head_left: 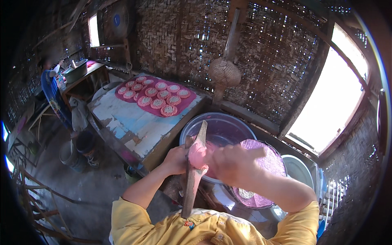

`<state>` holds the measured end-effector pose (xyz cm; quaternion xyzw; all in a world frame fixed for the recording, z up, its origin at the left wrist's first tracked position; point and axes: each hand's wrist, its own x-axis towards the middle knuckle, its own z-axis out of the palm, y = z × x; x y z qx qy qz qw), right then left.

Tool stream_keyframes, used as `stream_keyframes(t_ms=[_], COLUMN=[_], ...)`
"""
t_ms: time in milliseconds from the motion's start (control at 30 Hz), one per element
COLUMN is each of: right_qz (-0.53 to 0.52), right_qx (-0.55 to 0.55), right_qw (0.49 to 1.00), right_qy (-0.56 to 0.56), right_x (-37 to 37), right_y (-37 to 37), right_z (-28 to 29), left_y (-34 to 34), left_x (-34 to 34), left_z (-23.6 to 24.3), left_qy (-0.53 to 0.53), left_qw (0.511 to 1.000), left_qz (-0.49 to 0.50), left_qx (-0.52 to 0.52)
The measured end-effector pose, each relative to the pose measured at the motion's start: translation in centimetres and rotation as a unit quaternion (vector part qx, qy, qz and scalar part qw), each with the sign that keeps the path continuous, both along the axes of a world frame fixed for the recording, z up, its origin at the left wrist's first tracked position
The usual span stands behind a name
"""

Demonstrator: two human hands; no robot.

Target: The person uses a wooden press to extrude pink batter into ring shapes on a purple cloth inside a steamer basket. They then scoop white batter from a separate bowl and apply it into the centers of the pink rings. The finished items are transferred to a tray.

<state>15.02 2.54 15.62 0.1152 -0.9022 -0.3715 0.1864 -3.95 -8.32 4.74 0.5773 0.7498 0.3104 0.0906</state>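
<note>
In front of my chest stands a long worn wooden bar [190, 190], tilted, its lower end against my shirt. A lump of soft pink dough [197, 155] clings around its upper part. Closed around the bar's left side is my left hand [176, 159]. My right hand [235, 164], blurred by motion, is curled beside the dough on the right. A short wooden handle [257, 153] sticks out of that fist; its other end is hidden. Under both hands sits a large blue-grey basin [189, 130] with pinkish residue inside.
A round pink-purple sheet [269, 161] covers a tray at the right, beside a pale green basin [300, 168]. Several pink-and-white round pieces lie on a magenta sheet [185, 107] on the peeling table [122, 126]. Far left, another person [53, 92] stands near buckets [85, 143].
</note>
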Motion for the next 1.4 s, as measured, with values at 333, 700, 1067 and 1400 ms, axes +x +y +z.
stream_keyframes(t_ms=[333,700,1067,1400], right_qz=[-0.089,-0.281,0.137,-0.003], right_qx=[-0.203,-0.276,0.003,-0.465], right_qw=[0.975,0.896,0.987,0.844], right_qy=[0.005,-0.204,0.081,0.267], right_x=[4.0,0.3,-3.2,0.2], right_y=[4.5,5.6,1.6,4.9], right_z=[6.9,7.1,0.7,2.8], left_y=[-0.6,-0.2,0.9,0.9], left_x=[-4.8,-1.5,-3.0,-5.8], left_z=[-3.0,-0.7,-2.2,-0.1], left_qy=[-0.237,0.024,-0.081,-0.059], left_qw=[0.966,0.996,0.996,0.972], left_qz=[0.044,0.07,0.015,0.002], left_qx=[0.091,0.043,0.029,0.225])
